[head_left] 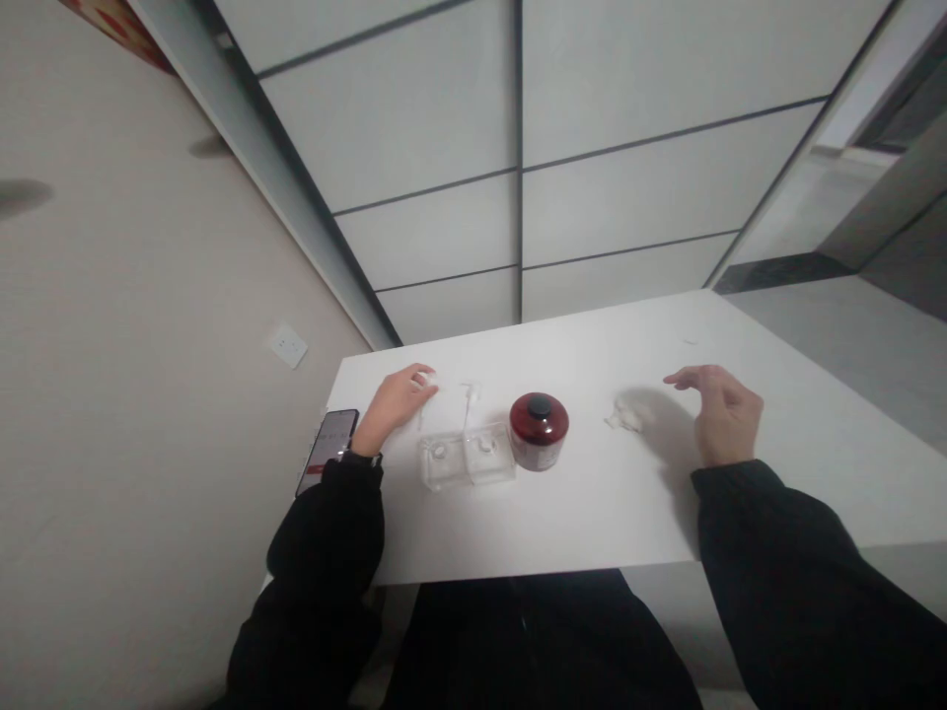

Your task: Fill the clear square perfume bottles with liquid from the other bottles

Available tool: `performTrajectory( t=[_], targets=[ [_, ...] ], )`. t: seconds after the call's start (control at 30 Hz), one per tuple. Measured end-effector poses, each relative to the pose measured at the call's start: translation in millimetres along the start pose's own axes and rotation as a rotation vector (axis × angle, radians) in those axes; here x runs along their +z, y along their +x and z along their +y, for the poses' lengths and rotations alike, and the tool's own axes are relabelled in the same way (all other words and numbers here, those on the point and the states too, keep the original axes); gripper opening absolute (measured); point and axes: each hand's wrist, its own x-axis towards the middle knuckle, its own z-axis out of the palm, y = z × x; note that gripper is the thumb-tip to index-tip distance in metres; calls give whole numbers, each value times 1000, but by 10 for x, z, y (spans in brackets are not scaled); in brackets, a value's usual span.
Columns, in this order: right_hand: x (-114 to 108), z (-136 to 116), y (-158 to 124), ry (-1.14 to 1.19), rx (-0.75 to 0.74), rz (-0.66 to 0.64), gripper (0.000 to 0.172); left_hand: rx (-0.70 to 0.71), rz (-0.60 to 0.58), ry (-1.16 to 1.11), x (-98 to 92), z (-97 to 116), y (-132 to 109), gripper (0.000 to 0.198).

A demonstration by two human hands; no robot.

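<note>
My left hand (396, 402) rests on the white table (592, 513), its fingertips pinched around a small clear object I cannot make out. Just right of it lies a small clear tool (469, 396). In front of them sits a clear two-cell plastic case (467, 458), and beside it a dark red round jar (539, 430) with a black cap. My right hand (721, 409) hovers above the table's right part, fingers loosely curled and apart, holding nothing. A small white crumpled bit (627, 418) lies on the table left of that hand.
A phone (328, 449) with a lit screen lies at the table's left edge by my left wrist. A wall with a socket (288, 346) stands to the left. Glass panels (592, 197) rise behind the table's far edge.
</note>
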Motion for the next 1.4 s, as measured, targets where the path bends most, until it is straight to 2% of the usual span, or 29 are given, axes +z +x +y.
performTrajectory(
  t=[0.1,0.17,0.23,0.33,0.43,0.6,0.77,0.87,0.93,0.97,1.0,1.1,1.17,1.27,1.33,1.4],
  targets=[
    [9,18,-11,-8,-9,56,49,34,98,-169,-242,55,-331,43],
    [30,18,-13,-22,-16,65,45,51,130,-256,-319,138,-588,52],
    [49,14,-10,-38,-27,50,39,72,180,-346,-308,228,-810,56],
    [60,12,1,-50,-52,41,34,93,232,-350,-191,304,-1004,39],
    [58,10,9,-61,-83,56,32,146,266,-278,-62,290,-1060,32],
    [49,-8,15,-85,-98,46,32,290,314,-15,164,220,-1066,26],
    [33,-9,4,-107,-89,42,32,259,328,34,474,133,-1121,37],
    [34,-5,-5,-121,-71,9,32,229,322,-26,467,49,-1158,63],
    [41,-7,-5,-120,-63,6,33,199,236,-123,324,-18,-1080,82],
    [44,-9,-3,-117,-61,9,33,175,175,-169,227,-48,-991,82],
    [47,-13,-2,-116,-60,12,33,141,94,-168,129,-70,-865,74],
    [49,-19,3,-123,-55,5,33,94,-11,-79,-47,-60,-337,58],
    [43,-17,5,-136,-47,-6,32,83,-82,22,8,10,36,47],
    [26,-6,9,-160,-29,-9,32,96,-132,158,263,156,431,41],
    [16,-6,10,-173,-14,1,31,124,-162,209,392,258,543,35],
    [15,-19,7,-163,-17,16,31,155,-181,221,386,371,539,24]
  ],
)
